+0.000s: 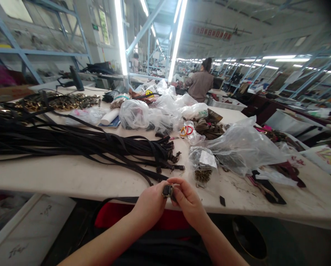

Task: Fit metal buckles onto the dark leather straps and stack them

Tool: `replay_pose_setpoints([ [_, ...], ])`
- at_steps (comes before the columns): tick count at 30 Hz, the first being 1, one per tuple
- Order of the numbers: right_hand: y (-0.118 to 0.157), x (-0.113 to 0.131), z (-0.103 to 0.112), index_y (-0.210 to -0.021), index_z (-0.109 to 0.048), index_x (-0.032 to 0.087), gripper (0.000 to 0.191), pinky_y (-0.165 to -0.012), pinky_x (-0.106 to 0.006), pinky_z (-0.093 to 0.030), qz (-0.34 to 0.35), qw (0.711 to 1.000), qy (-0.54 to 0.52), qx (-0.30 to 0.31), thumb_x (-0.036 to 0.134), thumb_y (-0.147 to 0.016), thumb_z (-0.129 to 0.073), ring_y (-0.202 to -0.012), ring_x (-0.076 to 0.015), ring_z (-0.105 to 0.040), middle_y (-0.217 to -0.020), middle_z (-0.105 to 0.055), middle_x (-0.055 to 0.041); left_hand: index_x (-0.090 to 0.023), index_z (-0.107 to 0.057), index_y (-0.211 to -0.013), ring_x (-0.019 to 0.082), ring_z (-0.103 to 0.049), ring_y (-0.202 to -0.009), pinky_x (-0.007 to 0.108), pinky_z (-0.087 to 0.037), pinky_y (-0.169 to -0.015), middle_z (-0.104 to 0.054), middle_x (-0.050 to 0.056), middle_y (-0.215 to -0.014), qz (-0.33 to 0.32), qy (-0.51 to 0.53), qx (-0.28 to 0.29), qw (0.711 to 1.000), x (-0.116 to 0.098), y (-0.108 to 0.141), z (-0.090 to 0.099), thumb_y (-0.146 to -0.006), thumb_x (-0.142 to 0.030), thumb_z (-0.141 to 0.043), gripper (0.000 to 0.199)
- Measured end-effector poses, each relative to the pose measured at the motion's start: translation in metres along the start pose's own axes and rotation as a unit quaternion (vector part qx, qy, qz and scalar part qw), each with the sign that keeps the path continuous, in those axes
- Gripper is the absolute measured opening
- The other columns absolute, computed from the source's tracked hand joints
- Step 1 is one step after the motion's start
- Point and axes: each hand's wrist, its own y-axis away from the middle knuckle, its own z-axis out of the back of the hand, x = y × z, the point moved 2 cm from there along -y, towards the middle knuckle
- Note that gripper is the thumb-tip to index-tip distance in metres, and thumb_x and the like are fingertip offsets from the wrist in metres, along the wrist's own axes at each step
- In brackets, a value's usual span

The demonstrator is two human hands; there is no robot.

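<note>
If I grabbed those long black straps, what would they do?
The black straps would probably flop, since they bend loosely across the table. Their ends may feel heavier, with metal buckles there. Some might slip out, being loosely piled.

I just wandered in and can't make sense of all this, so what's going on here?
A person holds a small dark buckle between the left hand and the right hand, at the near edge of a worktable. A bundle of black straps lies to the left, and clear plastic bags sit farther back and to the right.
</note>
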Motion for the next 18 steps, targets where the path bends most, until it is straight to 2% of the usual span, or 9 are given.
replay_pose_setpoints([
  [3,0.000,0.003,0.000,-0.102,-0.053,0.021,0.034,-0.049,-0.020,-0.036,-0.002,0.999,-0.005,-0.044,0.048,-0.082,-0.051,-0.051,-0.0077,-0.043,-0.059,-0.043,0.0050,-0.020,-0.056,-0.086,0.020,-0.059,-0.075,0.028,-0.039,-0.065,-0.065,0.006,-0.084,-0.021,0.000,0.014,1.000,0.000,0.000,-0.005,-0.086,-0.017,-0.034,0.022],
  [6,-0.002,0.007,-0.001,-0.099,-0.058,0.019,0.039,-0.051,-0.022,-0.038,-0.020,1.000,0.014,-0.004,0.052,-0.080,-0.049,-0.055,-0.0090,-0.046,-0.066,-0.052,0.0009,-0.020,-0.058,-0.083,0.021,-0.059,-0.073,0.028,-0.039,-0.064,-0.065,0.006,-0.081,-0.020,-0.015,0.011,1.000,0.005,0.001,-0.010,-0.086,-0.017,-0.035,0.024],
  [8,-0.004,0.011,0.003,-0.092,-0.062,0.019,0.036,-0.054,-0.023,-0.039,-0.024,0.999,0.040,0.027,0.050,-0.077,-0.055,-0.059,-0.0103,-0.047,-0.072,-0.056,-0.0011,-0.019,-0.059,-0.088,0.022,-0.059,-0.075,0.031,-0.040,-0.066,-0.065,0.008,-0.083,-0.018,-0.027,0.007,0.999,0.006,0.003,-0.009,-0.086,-0.020,-0.035,0.024],
  [10,-0.004,0.017,0.011,-0.088,-0.063,0.020,0.027,-0.057,-0.023,-0.039,-0.016,0.998,0.055,0.024,0.043,-0.074,-0.062,-0.062,-0.0110,-0.047,-0.073,-0.057,-0.0007,-0.019,-0.058,-0.099,0.025,-0.057,-0.088,0.034,-0.041,-0.076,-0.063,0.010,-0.095,-0.034,-0.023,-0.031,0.999,0.003,0.006,0.002,-0.082,-0.029,-0.047,0.022],
  [12,-0.003,0.025,0.022,-0.087,-0.063,0.021,0.020,-0.058,-0.023,-0.038,-0.006,0.999,0.037,-0.003,0.038,-0.076,-0.062,-0.062,-0.0108,-0.045,-0.074,-0.056,0.0000,-0.019,-0.057,-0.103,0.025,-0.053,-0.094,0.036,-0.039,-0.082,-0.060,0.010,-0.102,-0.036,0.019,-0.090,0.995,-0.004,0.008,0.017,-0.073,-0.037,-0.059,0.035],
  [14,-0.002,0.031,0.027,-0.084,-0.063,0.022,0.015,-0.058,-0.022,-0.038,0.016,1.000,0.014,-0.002,0.035,-0.078,-0.060,-0.063,-0.0107,-0.044,-0.076,-0.053,-0.0004,-0.018,-0.058,-0.092,0.021,-0.053,-0.082,0.031,-0.041,-0.074,-0.060,0.006,-0.089,0.010,0.134,-0.079,0.988,-0.011,0.008,0.029,-0.071,-0.041,-0.061,0.031],
  [15,-0.002,0.032,0.027,-0.082,-0.063,0.022,0.013,-0.059,-0.023,-0.039,0.030,0.999,0.009,0.010,0.034,-0.078,-0.060,-0.064,-0.0110,-0.044,-0.078,-0.052,-0.0007,-0.017,-0.057,-0.084,0.017,-0.052,-0.071,0.028,-0.041,-0.065,-0.059,0.003,-0.078,0.049,0.218,-0.042,0.974,-0.014,0.008,0.031,-0.072,-0.041,-0.060,0.027],
  [16,-0.002,0.033,0.026,-0.080,-0.064,0.022,0.012,-0.061,-0.023,-0.039,0.045,0.999,0.007,0.024,0.033,-0.078,-0.060,-0.067,-0.0115,-0.045,-0.079,-0.050,-0.0011,-0.017,-0.055,-0.078,0.013,-0.049,-0.061,0.024,-0.039,-0.058,-0.056,0.000,-0.068,0.090,0.308,0.007,0.947,-0.016,0.007,0.031,-0.073,-0.042,-0.058,0.025],
  [18,-0.002,0.031,0.021,-0.079,-0.064,0.022,0.011,-0.065,-0.025,-0.041,0.065,0.997,0.016,0.035,0.032,-0.079,-0.060,-0.072,-0.0126,-0.047,-0.083,-0.048,-0.0016,-0.016,-0.051,-0.074,0.008,-0.044,-0.052,0.019,-0.034,-0.051,-0.051,-0.004,-0.059,0.152,0.468,0.079,0.867,-0.019,0.006,0.026,-0.071,-0.041,-0.062,0.027],
])
